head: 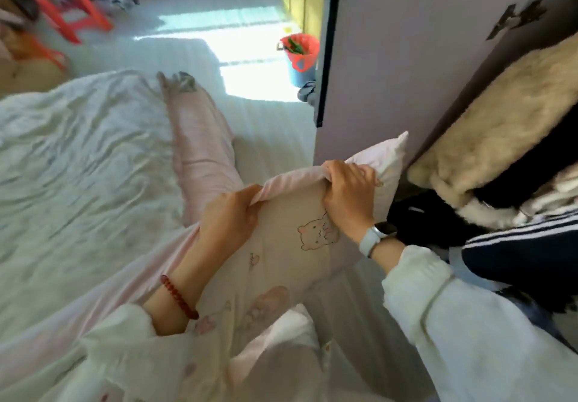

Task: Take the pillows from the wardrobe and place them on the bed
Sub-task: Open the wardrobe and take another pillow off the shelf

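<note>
Pink cotton pillow (281, 245) with a little cartoon bear printed on it sits pretty much dead centre of the view, held up by both hands along its top edge. The person's left hand (230, 218) is closed tight on the edge at about 9 o'clock of the pillow, fingers curled over the fabric, with a red bead bracelet (179, 297) on that wrist. Right hand (350, 197) is bunched shut on the same edge up at around 1 o'clock, pinching a fold of the cover, and there's a white watch (373, 239) strapped on that wrist. Both arms are in white sleeves (463, 323). The pillow's far white corner pokes up toward the open wardrobe door (406, 57), which fills the 1 o'clock part of the frame, and its lower end rests against the person's body. At 3 o'clock, just beside the right hand, hanging clothes are visible inside the wardrobe: a fluffy beige coat (506, 126) and a dark striped jacket (525, 245). The bed (72, 157) with a rumpled white sheet takes up the whole 9 o'clock side, and a long pink bolster-type cushion (200, 151) lies on it. Way back at 12 o'clock there's a blue bin (301, 73) with a red bag on the sunlit floor, and an orange stool (62, 4) at 11 o'clock.
</note>
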A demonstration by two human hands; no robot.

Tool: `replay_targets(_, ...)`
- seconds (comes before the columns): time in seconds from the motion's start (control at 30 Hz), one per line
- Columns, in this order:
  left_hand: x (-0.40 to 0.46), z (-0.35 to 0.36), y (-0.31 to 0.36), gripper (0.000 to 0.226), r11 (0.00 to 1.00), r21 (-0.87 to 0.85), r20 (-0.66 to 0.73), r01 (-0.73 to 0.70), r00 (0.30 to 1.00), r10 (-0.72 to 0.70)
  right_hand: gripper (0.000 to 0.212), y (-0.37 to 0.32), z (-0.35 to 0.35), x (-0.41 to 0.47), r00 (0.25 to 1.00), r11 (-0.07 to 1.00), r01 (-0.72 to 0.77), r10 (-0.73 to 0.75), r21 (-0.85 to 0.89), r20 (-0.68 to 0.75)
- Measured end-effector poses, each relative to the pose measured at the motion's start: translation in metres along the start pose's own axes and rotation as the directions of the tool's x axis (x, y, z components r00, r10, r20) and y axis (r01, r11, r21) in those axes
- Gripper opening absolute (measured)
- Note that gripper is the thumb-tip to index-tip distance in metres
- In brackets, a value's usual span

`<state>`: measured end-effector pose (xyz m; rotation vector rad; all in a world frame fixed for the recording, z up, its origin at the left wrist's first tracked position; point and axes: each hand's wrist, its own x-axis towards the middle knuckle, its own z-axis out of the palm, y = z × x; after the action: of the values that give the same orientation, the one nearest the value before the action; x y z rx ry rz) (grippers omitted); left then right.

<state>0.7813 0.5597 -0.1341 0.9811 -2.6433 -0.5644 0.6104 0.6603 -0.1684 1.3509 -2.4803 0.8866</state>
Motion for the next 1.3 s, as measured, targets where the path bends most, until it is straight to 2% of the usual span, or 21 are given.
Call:
replay_targets(0.1,-0.028,-0.021,-0.059,0.009,0.978,0.017,-0.054,0.207,0.977,-0.206,0.016,-0.061,0.044,0.013,0.984,0.987,0.129,-0.139,0.093,0.111)
replay_targets(0.2,-0.057,-0.044,-0.114,0.013,0.915,-0.003,-0.164,0.403,0.902,-0.398,0.024,-0.124,0.089,0.023,0.934,0.954,0.229,-0.272,0.196,0.232)
replay_targets(0.3,-0.071,-0.056,-0.164,0.013,0.818,0.024,-0.274,0.574,0.791,-0.547,0.039,-0.182,0.137,0.038,0.821,0.917,0.319,-0.393,0.240,0.414)
replay_targets(0.4,-0.059,-0.051,-0.203,0.022,0.686,0.173,-0.307,0.706,0.701,-0.644,0.058,-0.221,0.178,0.049,0.658,0.883,0.376,-0.467,0.280,0.590)
replay_targets(0.43,-0.051,-0.047,-0.213,0.029,0.639,0.216,-0.289,0.739,0.673,-0.681,0.059,-0.227,0.190,0.049,0.625,0.876,0.379,-0.480,0.297,0.616)
replay_targets(0.5,-0.037,-0.040,-0.230,0.047,0.593,0.254,-0.271,0.764,0.644,-0.715,0.056,-0.226,0.208,0.049,0.605,0.885,0.346,-0.463,0.310,0.647)
replay_targets(0.6,-0.022,-0.025,-0.237,0.054,0.675,0.224,-0.287,0.703,0.710,-0.643,0.051,-0.206,0.217,0.051,0.595,0.919,0.276,-0.393,0.281,0.701)
replay_targets(0.73,0.003,0.004,-0.217,0.049,0.785,0.043,-0.189,0.617,0.777,-0.600,0.037,-0.160,0.198,0.062,0.651,0.971,0.057,-0.214,0.234,0.728)
replay_targets(0.87,0.058,0.031,-0.173,0.045,0.919,-0.119,-0.115,0.375,0.914,-0.388,0.036,-0.100,0.157,0.079,0.713,0.987,-0.078,-0.044,0.142,0.699)
replay_targets(0.97,0.109,0.047,-0.129,0.046,0.964,-0.181,-0.055,0.193,0.977,-0.206,0.035,-0.056,0.119,0.090,0.784,0.972,-0.214,0.112,0.096,0.611)
replay_targets(1.07,0.157,0.060,-0.079,0.051,0.973,-0.229,-0.028,0.016,0.999,-0.023,0.034,-0.015,0.079,0.096,0.835,0.944,-0.320,0.243,0.077,0.495)
replay_targets(1.17,0.205,0.070,-0.026,0.065,0.945,-0.302,0.015,-0.128,0.990,0.139,0.035,0.024,0.043,0.095,0.862,0.921,-0.386,0.338,0.057,0.377)
replay_targets(1.3,0.264,0.079,0.035,0.093,0.850,-0.508,0.076,-0.136,0.977,0.201,0.034,0.058,0.012,0.088,0.854,0.867,-0.492,0.464,0.075,0.236)
